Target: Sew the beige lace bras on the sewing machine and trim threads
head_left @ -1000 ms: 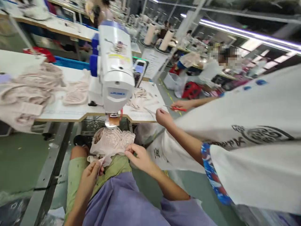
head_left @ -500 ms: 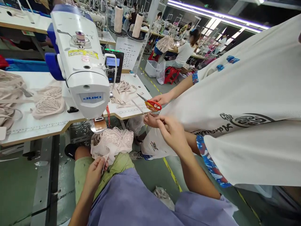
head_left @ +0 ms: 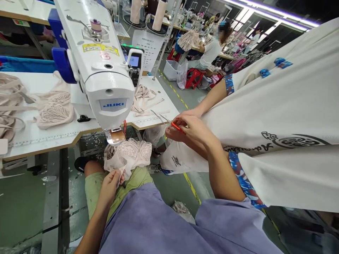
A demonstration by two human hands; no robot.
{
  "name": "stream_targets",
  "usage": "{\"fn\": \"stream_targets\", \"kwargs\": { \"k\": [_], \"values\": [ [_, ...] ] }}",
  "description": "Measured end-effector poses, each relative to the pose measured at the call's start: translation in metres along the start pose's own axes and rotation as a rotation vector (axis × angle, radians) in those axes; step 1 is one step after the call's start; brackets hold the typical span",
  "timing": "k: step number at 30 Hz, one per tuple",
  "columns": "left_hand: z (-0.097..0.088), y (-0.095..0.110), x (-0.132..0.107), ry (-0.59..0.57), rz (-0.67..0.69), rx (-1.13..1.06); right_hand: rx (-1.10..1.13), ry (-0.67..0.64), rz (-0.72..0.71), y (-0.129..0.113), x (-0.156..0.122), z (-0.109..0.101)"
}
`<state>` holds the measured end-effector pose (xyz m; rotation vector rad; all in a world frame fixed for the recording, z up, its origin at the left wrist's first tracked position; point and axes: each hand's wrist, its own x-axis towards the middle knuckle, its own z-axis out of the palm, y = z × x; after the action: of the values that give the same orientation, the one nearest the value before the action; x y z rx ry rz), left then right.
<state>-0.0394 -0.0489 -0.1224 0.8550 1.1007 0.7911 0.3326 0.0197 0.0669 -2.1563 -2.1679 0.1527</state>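
A beige lace bra (head_left: 134,152) lies over my lap, under the front of the sewing machine (head_left: 108,84). My left hand (head_left: 112,181) pinches its lower edge. My right hand (head_left: 197,128) reaches across to the right, its fingers closed on the red handle of the scissors (head_left: 177,127), right against a co-worker's hands. The scissor blades point up and left toward the table edge. One co-worker's hand (head_left: 172,134) lies below the scissors, near a thin pale strip; the other co-worker's hand (head_left: 194,112) is just behind. Exactly where the fingers meet is partly hidden.
The white table (head_left: 42,137) has a cut-out edge by my lap. Beige straps (head_left: 143,97) and more bra pieces (head_left: 54,111) lie on it. A co-worker in a white shirt (head_left: 265,116) stands close at right. Thread cones (head_left: 159,16) stand behind.
My right hand has moved onto the scissors among the co-worker's hands, and the scissors have shifted slightly right and down. My left hand still pinches the bra. The view has shifted a little.
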Motion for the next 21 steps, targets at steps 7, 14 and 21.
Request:
{"fn": "stream_targets", "kwargs": {
  "k": [7,14,21],
  "values": [
    [0.004,0.007,-0.001,0.019,-0.011,0.032,-0.143,-0.126,0.029,0.002,0.002,0.011],
    [0.003,0.002,0.002,0.004,-0.023,0.021,-0.374,-0.124,-0.031,-0.008,0.011,0.037],
    [0.008,-0.001,-0.002,-0.007,-0.027,0.028,-0.349,-0.084,-0.152,-0.014,0.022,0.048]
  ]
}}
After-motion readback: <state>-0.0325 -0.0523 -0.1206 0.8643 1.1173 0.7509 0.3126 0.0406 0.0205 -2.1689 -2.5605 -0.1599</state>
